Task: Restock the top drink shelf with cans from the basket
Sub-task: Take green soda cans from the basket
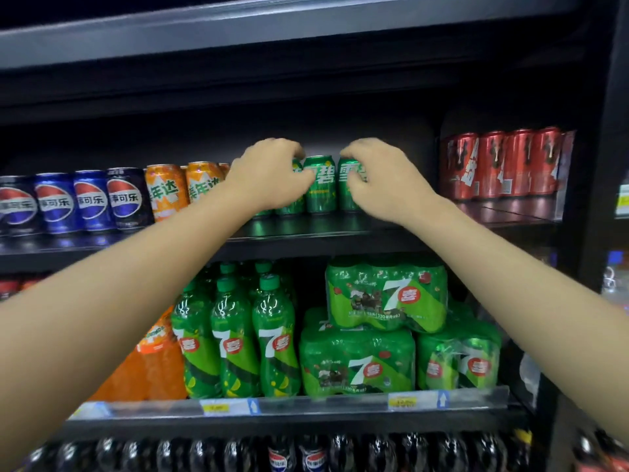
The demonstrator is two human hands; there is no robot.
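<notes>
Three green Sprite cans stand side by side on the top drink shelf (306, 235). My left hand (269, 175) is curled over the left green can (292, 202), which shows only below and beside my fingers. The middle green can (320, 183) stands free between my hands. My right hand (384, 180) grips the right green can (347, 185) from its right side. Both arms reach up from below. The basket is out of view.
Blue Pepsi cans (92, 201) and orange Mirinda cans (165, 190) fill the shelf to the left, red cans (503, 163) to the right. A bare gap lies between the green and red cans. Below are 7-Up bottles (235, 335) and shrink-wrapped 7-Up packs (384, 294).
</notes>
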